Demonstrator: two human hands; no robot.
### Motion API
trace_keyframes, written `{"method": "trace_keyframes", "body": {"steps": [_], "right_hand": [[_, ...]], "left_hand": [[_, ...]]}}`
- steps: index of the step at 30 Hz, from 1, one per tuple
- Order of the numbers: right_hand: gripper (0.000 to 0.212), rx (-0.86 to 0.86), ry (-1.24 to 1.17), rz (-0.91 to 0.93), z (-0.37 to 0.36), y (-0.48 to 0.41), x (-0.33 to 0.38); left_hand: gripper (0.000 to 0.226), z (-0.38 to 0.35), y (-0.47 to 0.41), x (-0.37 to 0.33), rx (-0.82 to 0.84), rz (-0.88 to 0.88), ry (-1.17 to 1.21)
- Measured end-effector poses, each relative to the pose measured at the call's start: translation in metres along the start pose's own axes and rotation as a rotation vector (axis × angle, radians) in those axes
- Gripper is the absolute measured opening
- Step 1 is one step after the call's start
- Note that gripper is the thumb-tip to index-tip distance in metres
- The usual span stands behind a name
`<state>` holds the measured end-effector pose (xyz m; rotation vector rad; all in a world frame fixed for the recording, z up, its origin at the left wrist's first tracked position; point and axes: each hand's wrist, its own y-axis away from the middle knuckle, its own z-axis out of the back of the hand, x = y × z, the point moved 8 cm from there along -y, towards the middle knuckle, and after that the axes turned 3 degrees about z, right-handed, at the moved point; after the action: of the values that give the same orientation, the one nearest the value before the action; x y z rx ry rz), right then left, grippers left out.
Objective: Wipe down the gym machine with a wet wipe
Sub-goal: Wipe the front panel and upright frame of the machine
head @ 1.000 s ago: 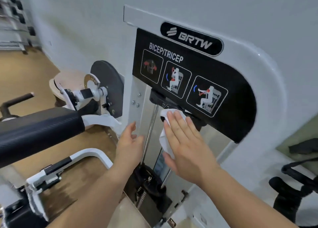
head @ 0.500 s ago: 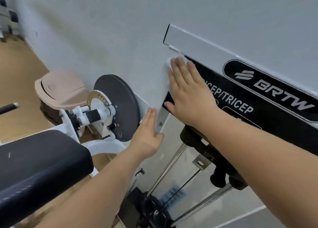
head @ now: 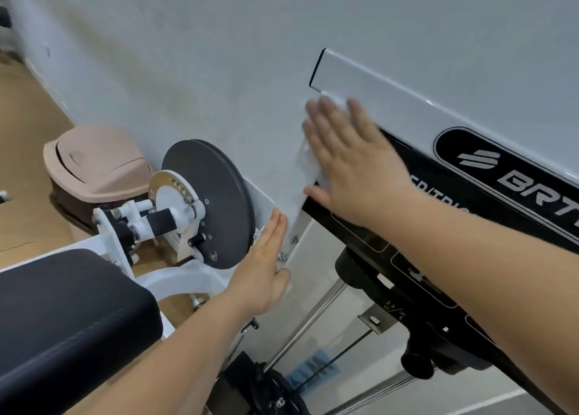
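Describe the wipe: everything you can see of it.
The wipe is white and thin, and looks like crumpled damp paper or cloth. Most of it is hidden under the right hand, whose straight fingers press it flat against the machine's white frame near the frame's end. A wrinkled fold shows left of the palm, above the thumb, and a small bit shows between the fingertips. Its lower part reaches the black panel. Motion blur hides finer detail.

Right hand (head: 354,160) centre frame, flat on wipe (head: 308,164); wipe against upper left corner of machine (head: 391,101). Left hand (head: 263,267) below, flat on machine's left edge. Disc (head: 216,207) just left of left hand. Bin (head: 97,167) behind disc, by wall (head: 188,54). Pad (head: 69,320) lower left. Rods (head: 310,317) under right forearm.
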<state>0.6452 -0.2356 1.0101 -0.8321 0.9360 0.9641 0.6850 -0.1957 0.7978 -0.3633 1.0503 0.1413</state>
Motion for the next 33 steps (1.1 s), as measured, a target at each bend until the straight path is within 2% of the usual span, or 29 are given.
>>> {"method": "trace_keyframes", "body": {"steps": [3,6,9,11,13,15,17,23,26,29,31,33], "right_hand": [[0.098,0.016,-0.050,-0.108,0.004,0.005,-0.004],[0.096,0.091,-0.057,0.078,-0.017,0.015,0.053],[0.096,0.134,-0.030,0.273,-0.035,0.023,0.095],[0.097,0.130,-0.012,0.247,-0.036,0.020,0.091],[0.097,0.113,-0.013,0.143,-0.032,0.014,0.082],[0.100,0.140,-0.051,0.063,-0.033,0.012,0.088],[0.101,0.194,-0.101,0.074,-0.042,0.018,0.117],[0.097,0.282,-0.159,0.186,-0.082,0.038,0.208],[0.092,0.281,-0.151,0.234,-0.093,0.042,0.235],[0.088,0.277,-0.187,0.291,-0.100,0.045,0.261],[0.085,0.259,-0.276,0.316,-0.099,0.044,0.272],[0.086,0.240,-0.415,0.320,-0.096,0.043,0.275]], "left_hand": [[0.090,-0.003,0.000,0.002,-0.003,0.008,0.048],[0.083,0.001,0.002,0.008,-0.054,0.004,0.090],[0.079,0.002,0.007,0.029,-0.049,0.131,0.035],[0.080,-0.005,0.013,0.047,0.047,0.250,-0.038],[0.081,-0.010,0.019,0.067,0.130,0.336,-0.167],[0.081,-0.012,0.025,0.085,0.154,0.379,-0.257],[0.083,-0.016,0.028,0.098,0.178,0.390,-0.290],[0.086,-0.060,0.037,0.141,0.243,0.398,-0.037],[0.084,-0.078,0.049,0.159,0.191,0.422,0.114],[0.078,-0.071,0.063,0.172,-0.015,0.481,0.271],[0.079,-0.063,0.072,0.174,-0.153,0.496,0.392],[0.082,-0.060,0.074,0.160,-0.213,0.441,0.476]]}}
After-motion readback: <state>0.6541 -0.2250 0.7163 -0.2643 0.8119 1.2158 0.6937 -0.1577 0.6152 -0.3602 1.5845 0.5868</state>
